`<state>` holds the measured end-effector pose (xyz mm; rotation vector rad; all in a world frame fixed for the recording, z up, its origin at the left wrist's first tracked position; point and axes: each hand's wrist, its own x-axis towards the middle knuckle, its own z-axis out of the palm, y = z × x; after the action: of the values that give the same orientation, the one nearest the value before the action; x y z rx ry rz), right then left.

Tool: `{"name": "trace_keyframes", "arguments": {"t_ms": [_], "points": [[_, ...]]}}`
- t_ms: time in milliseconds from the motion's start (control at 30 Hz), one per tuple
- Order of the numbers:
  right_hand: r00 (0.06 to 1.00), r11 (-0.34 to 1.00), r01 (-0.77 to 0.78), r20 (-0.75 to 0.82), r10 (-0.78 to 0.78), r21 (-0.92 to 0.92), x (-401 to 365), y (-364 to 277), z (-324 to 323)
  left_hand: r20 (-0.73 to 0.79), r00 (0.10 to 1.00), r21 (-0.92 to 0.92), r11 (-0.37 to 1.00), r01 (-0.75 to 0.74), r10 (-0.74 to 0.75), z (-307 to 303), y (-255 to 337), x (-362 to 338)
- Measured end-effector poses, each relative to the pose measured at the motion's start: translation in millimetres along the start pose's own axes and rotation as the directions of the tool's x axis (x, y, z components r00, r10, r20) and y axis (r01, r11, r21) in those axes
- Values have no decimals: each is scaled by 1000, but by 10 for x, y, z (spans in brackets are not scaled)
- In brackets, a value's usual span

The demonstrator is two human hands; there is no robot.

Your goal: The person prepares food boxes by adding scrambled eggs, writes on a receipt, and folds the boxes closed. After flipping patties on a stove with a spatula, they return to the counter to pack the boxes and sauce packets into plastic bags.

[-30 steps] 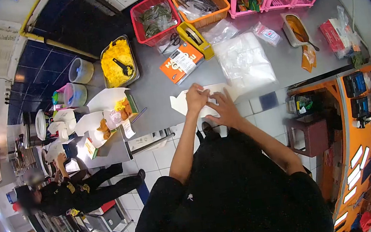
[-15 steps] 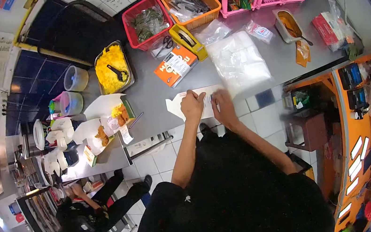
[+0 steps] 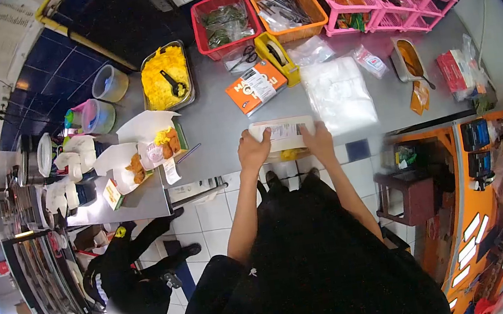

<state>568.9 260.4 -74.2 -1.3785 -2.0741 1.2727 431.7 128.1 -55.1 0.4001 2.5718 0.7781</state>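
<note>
The left hand and right hand each have their fingers grasping one end of a single white, printed, rectangular cardboard box at the near edge of the grey metal tabletop. Beyond sit one orange-and-white carton, one yellow tape dispenser and two plastic baskets: one red basket, one orange basket.

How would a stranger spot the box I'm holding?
Find the grey counter. At its near edge, between the left hand and right hand, is a pale box. Its pale printed face, held at both sides, sets it apart from the orange box lying beyond.
</note>
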Motion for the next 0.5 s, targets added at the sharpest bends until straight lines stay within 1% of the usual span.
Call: {"name": "trace_keyframes", "arguments": {"t_ms": [33,100,133,200,233,300,333,400,433,500], "points": [[1000,1000,3,-2,-3,-5,1,-44,-31,0,1000,-6,1000,-1,1,-36,-2,21],[998,992,-12,55,20,-128,6,-101,-62,104,995,45,999,-9,4,-99,-13,57],[998,991,-11,54,18,-132,23,-109,-58,105,994,40,999,-8,4,-113,2,75],[990,990,8,139,11,-138,28,-101,-34,188,981,78,996,31,-46,-136,5,76],[990,990,7,144,13,-143,11,-26,26,191,980,76,996,37,-51,-56,-89,86],[992,981,128,28,-125,-149,36,124,186,134,989,-40,998,-58,63,167,-281,183],[991,980,131,30,-128,-150,11,78,180,132,989,-43,997,-56,62,170,-252,138],[991,976,136,3,-137,-168,-76,12,171,10,996,25,996,-85,85,205,-221,-8],[991,977,133,2,-135,-168,-42,43,185,12,996,26,996,-86,86,230,-225,-15],[982,966,130,166,-95,-221,-14,214,236,-59,993,-32,994,-108,106,295,-261,-84]]}}
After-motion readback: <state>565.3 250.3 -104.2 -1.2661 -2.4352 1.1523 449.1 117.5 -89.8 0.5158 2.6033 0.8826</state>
